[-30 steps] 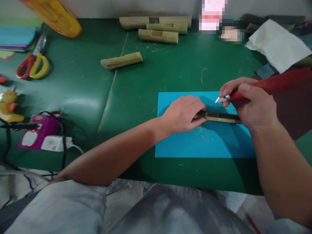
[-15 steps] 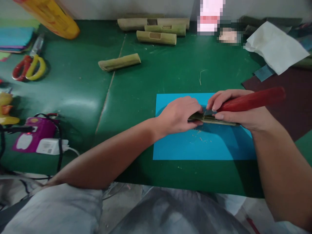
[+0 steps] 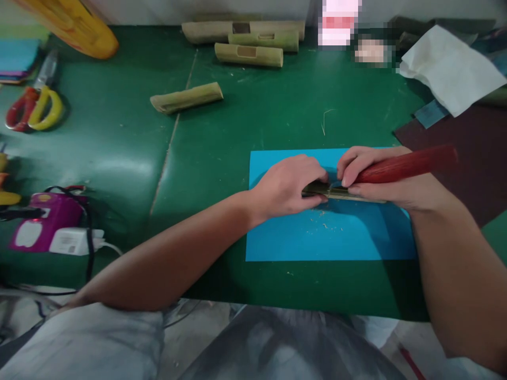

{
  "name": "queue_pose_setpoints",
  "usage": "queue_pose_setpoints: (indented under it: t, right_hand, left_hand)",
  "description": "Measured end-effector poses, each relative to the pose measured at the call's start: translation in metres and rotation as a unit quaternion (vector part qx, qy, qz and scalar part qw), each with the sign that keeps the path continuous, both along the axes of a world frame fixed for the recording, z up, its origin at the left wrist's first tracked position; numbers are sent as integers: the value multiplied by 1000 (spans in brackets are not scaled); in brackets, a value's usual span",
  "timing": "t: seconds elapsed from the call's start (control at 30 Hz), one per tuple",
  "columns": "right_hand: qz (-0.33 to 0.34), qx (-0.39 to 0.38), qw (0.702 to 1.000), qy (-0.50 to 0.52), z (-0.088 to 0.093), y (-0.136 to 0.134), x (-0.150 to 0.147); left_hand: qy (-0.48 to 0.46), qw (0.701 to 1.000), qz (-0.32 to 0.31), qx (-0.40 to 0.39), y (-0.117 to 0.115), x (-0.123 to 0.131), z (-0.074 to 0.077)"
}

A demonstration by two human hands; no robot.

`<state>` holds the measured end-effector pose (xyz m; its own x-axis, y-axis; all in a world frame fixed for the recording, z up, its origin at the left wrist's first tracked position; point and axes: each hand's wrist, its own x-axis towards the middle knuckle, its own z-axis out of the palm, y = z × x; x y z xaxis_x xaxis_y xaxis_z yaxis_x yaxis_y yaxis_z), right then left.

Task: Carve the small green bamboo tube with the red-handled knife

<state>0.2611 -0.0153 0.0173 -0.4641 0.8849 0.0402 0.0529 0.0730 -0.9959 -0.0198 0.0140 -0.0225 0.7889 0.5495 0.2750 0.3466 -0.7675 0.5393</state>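
A thin bamboo strip (image 3: 335, 191) lies across a blue sheet (image 3: 328, 237) on the green table (image 3: 119, 148). My left hand (image 3: 291, 184) is closed on the strip's left end and presses it down. My right hand (image 3: 380, 177) is wrapped round a knife with a red handle (image 3: 407, 164). The blade rests on the strip just right of my left fingers, mostly hidden by my right fingers. Small shavings (image 3: 327, 226) lie on the sheet below the strip.
Several cut bamboo tubes (image 3: 245, 39) lie at the back and one bamboo piece (image 3: 186, 98) nearer. Scissors (image 3: 34, 105) and a yellow object (image 3: 79, 29) are at far left. A purple device (image 3: 43, 221) with cables sits front left. White paper (image 3: 451, 68) and a dark red mat (image 3: 471, 158) are right.
My right hand brought the knife down from above the strip onto it, close to my left fingers. The left hand stayed on the strip.
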Motion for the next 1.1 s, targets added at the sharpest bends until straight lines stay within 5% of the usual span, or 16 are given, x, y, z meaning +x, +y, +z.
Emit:
queue_pose_setpoints:
  t: [1.1]
  right_hand:
    - [-54,35,998,-8,0,-1,-13]
  left_hand:
    - [10,999,38,-23,2,0,-3]
